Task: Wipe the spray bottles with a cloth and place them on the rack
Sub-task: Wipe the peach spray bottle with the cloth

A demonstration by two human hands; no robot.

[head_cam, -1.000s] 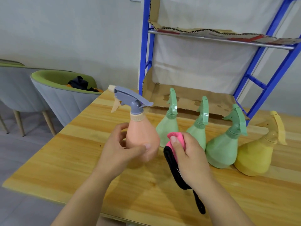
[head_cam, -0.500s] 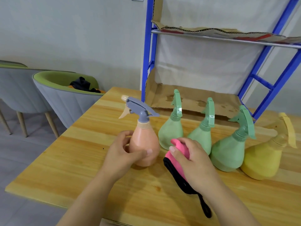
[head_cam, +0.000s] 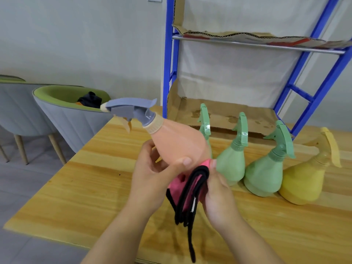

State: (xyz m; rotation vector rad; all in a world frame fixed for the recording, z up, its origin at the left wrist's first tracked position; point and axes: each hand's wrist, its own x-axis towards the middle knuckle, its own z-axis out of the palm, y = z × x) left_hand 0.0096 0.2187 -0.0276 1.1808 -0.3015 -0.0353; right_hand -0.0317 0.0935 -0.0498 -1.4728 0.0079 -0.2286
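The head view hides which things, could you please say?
- Peach bottle, base: head view, behind cloth and left hand.
- Leftmost green bottle, body: behind the peach bottle.
- Rack: cut off by top and right edges.
- Dark item on chair: too small.

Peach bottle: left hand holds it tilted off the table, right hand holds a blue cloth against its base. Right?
No: the head view shows the cloth is pink with black edging, not blue. The rest holds: the left hand holds the peach bottle tilted off the table, the right hand holds the cloth against its base.
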